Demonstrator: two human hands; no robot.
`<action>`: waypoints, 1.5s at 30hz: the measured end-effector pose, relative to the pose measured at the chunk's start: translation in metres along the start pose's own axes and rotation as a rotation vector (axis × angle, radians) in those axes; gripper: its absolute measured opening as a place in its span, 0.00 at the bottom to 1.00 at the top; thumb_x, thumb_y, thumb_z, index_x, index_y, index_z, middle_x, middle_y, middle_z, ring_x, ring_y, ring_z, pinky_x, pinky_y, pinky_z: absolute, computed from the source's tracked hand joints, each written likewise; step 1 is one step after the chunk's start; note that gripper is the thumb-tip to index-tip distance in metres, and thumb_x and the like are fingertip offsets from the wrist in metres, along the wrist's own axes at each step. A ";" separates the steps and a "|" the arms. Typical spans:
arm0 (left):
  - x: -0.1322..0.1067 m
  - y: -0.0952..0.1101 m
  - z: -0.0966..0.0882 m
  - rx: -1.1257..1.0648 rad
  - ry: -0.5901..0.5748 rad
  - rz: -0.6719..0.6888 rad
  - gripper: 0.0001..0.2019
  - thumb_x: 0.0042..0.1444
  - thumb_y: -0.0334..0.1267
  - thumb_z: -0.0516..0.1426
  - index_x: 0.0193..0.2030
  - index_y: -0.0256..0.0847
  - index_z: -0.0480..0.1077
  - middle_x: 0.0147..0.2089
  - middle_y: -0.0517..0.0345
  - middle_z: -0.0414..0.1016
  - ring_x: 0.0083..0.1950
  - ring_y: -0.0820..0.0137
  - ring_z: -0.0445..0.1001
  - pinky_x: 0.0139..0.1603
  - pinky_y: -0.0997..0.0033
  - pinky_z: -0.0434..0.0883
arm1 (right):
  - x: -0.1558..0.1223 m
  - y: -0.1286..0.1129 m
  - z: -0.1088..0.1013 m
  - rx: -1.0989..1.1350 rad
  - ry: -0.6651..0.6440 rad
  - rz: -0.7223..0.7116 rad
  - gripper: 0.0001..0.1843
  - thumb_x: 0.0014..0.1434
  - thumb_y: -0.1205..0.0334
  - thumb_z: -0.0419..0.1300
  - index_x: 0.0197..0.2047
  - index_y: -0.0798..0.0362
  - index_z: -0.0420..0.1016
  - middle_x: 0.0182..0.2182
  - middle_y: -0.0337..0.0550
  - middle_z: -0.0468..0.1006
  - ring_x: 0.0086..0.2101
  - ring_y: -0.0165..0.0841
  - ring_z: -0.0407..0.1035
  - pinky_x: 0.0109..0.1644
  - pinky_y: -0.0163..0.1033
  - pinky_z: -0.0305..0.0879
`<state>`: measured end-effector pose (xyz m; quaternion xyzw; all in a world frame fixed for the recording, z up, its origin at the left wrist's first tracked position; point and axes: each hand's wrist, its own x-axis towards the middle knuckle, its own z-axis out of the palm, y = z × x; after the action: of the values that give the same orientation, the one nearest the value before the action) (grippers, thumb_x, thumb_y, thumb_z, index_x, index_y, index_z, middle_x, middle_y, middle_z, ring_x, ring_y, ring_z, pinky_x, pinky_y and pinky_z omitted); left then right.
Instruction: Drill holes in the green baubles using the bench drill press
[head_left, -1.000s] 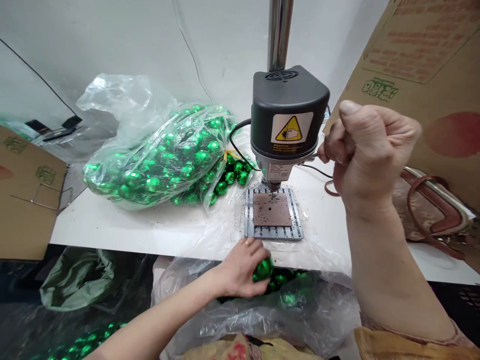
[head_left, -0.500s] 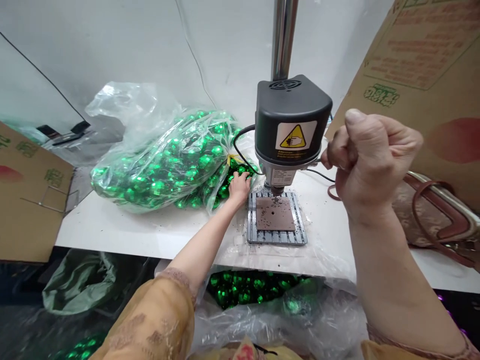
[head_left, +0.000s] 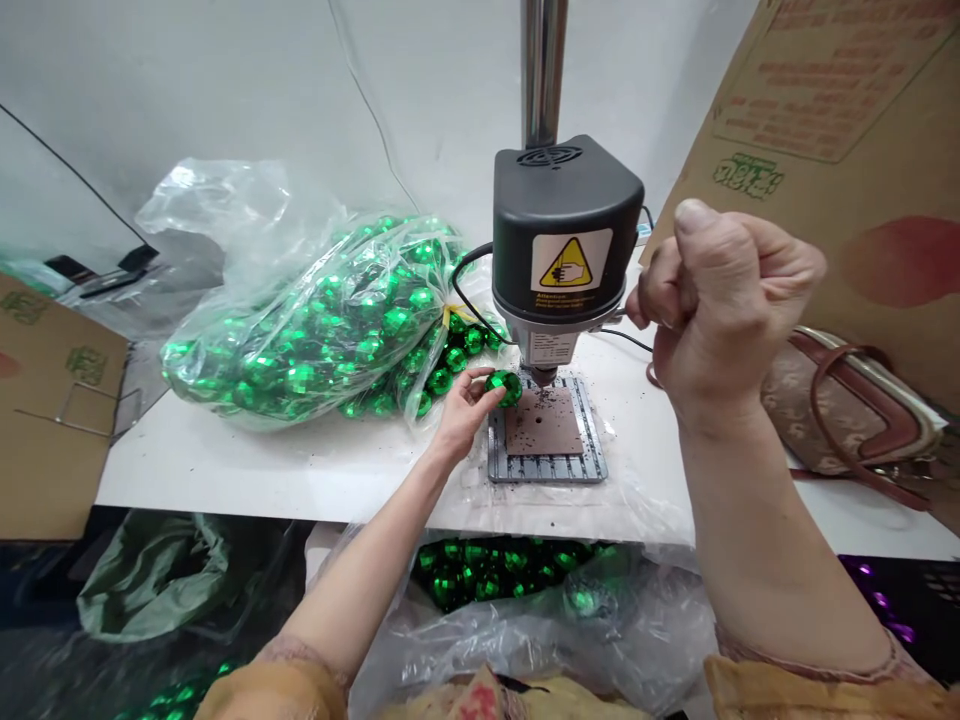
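Green ball (head_left: pixel 504 388) between left fingers (head_left: pixel 488 400)

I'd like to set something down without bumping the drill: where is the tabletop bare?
The white tabletop is mostly bare between the bag of green balls and the front edge, and in a smaller patch between the drill base and the right forearm. Crowded: the base's left, where the left hand holds a green ball.

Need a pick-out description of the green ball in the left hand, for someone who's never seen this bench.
Find the black-topped drill press on the white table. Just left of its chuck, the left hand pinches one shiny, faceted green ball. The other green balls lie in clusters; this one is singled out in the hand.
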<state>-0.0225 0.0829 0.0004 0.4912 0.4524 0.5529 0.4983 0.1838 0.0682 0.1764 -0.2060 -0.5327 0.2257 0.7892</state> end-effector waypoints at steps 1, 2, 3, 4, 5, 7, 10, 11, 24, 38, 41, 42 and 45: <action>-0.006 -0.002 0.004 -0.017 -0.026 -0.005 0.28 0.46 0.50 0.71 0.50 0.40 0.72 0.40 0.55 0.79 0.43 0.68 0.77 0.47 0.67 0.74 | 0.000 0.000 0.000 0.005 0.000 -0.002 0.26 0.63 0.68 0.58 0.15 0.52 0.55 0.11 0.30 0.55 0.13 0.19 0.50 0.16 0.34 0.46; -0.010 -0.005 0.008 -0.025 -0.053 -0.005 0.28 0.45 0.50 0.72 0.50 0.40 0.72 0.42 0.54 0.80 0.44 0.68 0.77 0.48 0.67 0.74 | 0.000 0.000 0.000 0.009 0.000 -0.002 0.26 0.63 0.69 0.58 0.15 0.52 0.55 0.11 0.30 0.55 0.13 0.19 0.50 0.16 0.34 0.47; -0.012 -0.008 0.011 -0.026 -0.082 -0.005 0.29 0.44 0.49 0.72 0.50 0.40 0.72 0.43 0.54 0.80 0.45 0.67 0.78 0.50 0.66 0.74 | 0.001 0.001 -0.001 0.014 -0.001 -0.002 0.26 0.63 0.69 0.58 0.15 0.52 0.55 0.11 0.30 0.55 0.13 0.19 0.50 0.16 0.34 0.47; -0.013 -0.011 0.013 -0.025 -0.104 -0.003 0.30 0.44 0.50 0.73 0.51 0.40 0.72 0.45 0.53 0.80 0.46 0.66 0.78 0.50 0.65 0.74 | 0.001 0.001 -0.001 0.020 -0.001 0.000 0.26 0.63 0.69 0.58 0.15 0.52 0.55 0.11 0.30 0.55 0.13 0.20 0.50 0.16 0.34 0.47; -0.012 -0.015 0.015 -0.019 -0.118 -0.002 0.31 0.43 0.50 0.73 0.51 0.40 0.72 0.46 0.52 0.80 0.47 0.66 0.78 0.51 0.64 0.75 | 0.001 0.002 -0.001 0.027 -0.002 -0.003 0.27 0.63 0.68 0.59 0.15 0.52 0.55 0.11 0.30 0.55 0.13 0.20 0.50 0.16 0.34 0.47; -0.011 -0.020 0.016 0.004 -0.134 -0.003 0.32 0.43 0.50 0.73 0.52 0.39 0.72 0.48 0.51 0.80 0.47 0.64 0.79 0.50 0.63 0.76 | 0.001 0.003 -0.001 0.033 -0.005 -0.014 0.27 0.62 0.67 0.61 0.15 0.52 0.54 0.11 0.30 0.54 0.13 0.20 0.50 0.15 0.35 0.46; -0.009 -0.025 0.017 0.080 -0.156 0.008 0.34 0.44 0.50 0.73 0.55 0.39 0.72 0.50 0.48 0.80 0.46 0.62 0.80 0.49 0.61 0.76 | 0.000 0.003 -0.001 0.004 -0.020 -0.031 0.28 0.62 0.61 0.63 0.15 0.52 0.54 0.11 0.31 0.54 0.13 0.20 0.49 0.16 0.35 0.46; -0.010 -0.025 0.017 0.113 -0.168 0.024 0.33 0.44 0.50 0.73 0.55 0.39 0.72 0.50 0.48 0.80 0.46 0.62 0.80 0.49 0.60 0.77 | 0.000 0.003 -0.001 -0.009 -0.025 -0.031 0.28 0.62 0.59 0.63 0.15 0.52 0.55 0.11 0.31 0.54 0.13 0.20 0.49 0.16 0.34 0.46; -0.029 -0.028 0.035 0.243 -0.211 0.247 0.26 0.51 0.47 0.70 0.54 0.42 0.70 0.57 0.48 0.74 0.60 0.57 0.73 0.63 0.54 0.69 | -0.002 0.003 -0.001 -0.015 -0.032 -0.009 0.29 0.63 0.56 0.63 0.15 0.52 0.53 0.12 0.32 0.53 0.14 0.21 0.48 0.17 0.36 0.46; -0.032 -0.029 0.042 0.187 -0.154 0.145 0.27 0.52 0.47 0.70 0.54 0.41 0.67 0.53 0.49 0.75 0.56 0.58 0.75 0.60 0.55 0.70 | -0.026 0.007 -0.010 -0.102 0.030 -0.043 0.30 0.62 0.54 0.62 0.15 0.51 0.51 0.12 0.32 0.49 0.15 0.23 0.46 0.20 0.41 0.44; -0.032 -0.029 0.042 0.192 -0.161 0.153 0.26 0.53 0.46 0.69 0.55 0.42 0.67 0.54 0.49 0.74 0.57 0.58 0.74 0.61 0.56 0.69 | -0.037 0.012 -0.013 -0.082 0.061 -0.081 0.31 0.61 0.56 0.63 0.15 0.51 0.49 0.12 0.32 0.47 0.15 0.23 0.45 0.20 0.40 0.44; -0.033 -0.030 0.042 0.193 -0.159 0.154 0.26 0.53 0.46 0.69 0.54 0.42 0.67 0.54 0.49 0.74 0.57 0.59 0.74 0.61 0.56 0.69 | -0.039 0.014 -0.014 -0.072 0.061 -0.096 0.31 0.61 0.57 0.63 0.15 0.52 0.49 0.12 0.32 0.47 0.15 0.23 0.45 0.20 0.40 0.44; -0.033 -0.030 0.042 0.189 -0.157 0.149 0.26 0.53 0.46 0.69 0.54 0.41 0.67 0.54 0.49 0.74 0.56 0.59 0.74 0.60 0.57 0.69 | -0.041 0.018 -0.015 -0.040 0.055 -0.148 0.31 0.60 0.58 0.63 0.16 0.52 0.47 0.12 0.32 0.46 0.15 0.22 0.44 0.20 0.40 0.43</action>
<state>0.0233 0.0535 -0.0275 0.6099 0.4242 0.5033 0.4413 0.1814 0.0577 0.1308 -0.1880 -0.5291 0.1504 0.8137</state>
